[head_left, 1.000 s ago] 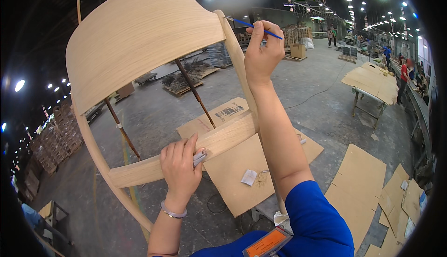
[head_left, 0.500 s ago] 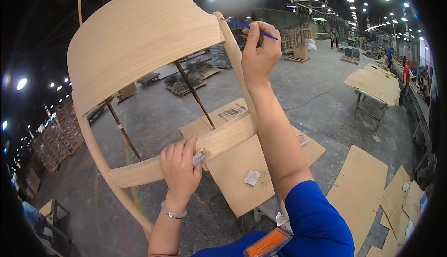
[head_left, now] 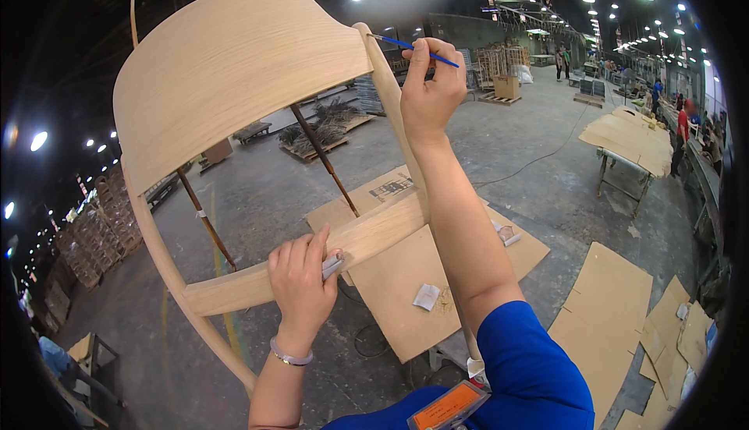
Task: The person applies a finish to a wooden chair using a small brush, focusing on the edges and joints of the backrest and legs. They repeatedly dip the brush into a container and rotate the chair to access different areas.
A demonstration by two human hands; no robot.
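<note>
A pale wooden chair frame [head_left: 234,63] with a broad curved backrest fills the left and centre. My right hand [head_left: 435,91] is closed in a pinch on a slim blue paintbrush [head_left: 406,45]. The brush tip touches or nearly touches the top of the right post [head_left: 365,32], where it meets the backrest. Lower down, my left hand [head_left: 300,282] is wrapped over the wooden rail [head_left: 382,231], fingers on top. Between its thumb and fingers sits a small folded grey sheet [head_left: 332,265], perhaps sandpaper. The thumb is mostly hidden.
Below the chair lies a cardboard sheet [head_left: 402,297] with a small white piece [head_left: 427,297] and shavings. More flat cardboard [head_left: 601,305] covers the floor at right. A cardboard-topped table [head_left: 628,141] stands farther off, with people beyond. Stacked goods [head_left: 101,235] are at left.
My right hand and the brush have shifted slightly left, with the brush still at the post top. The left hand keeps its hold on the rail. The whole view has moved a little.
</note>
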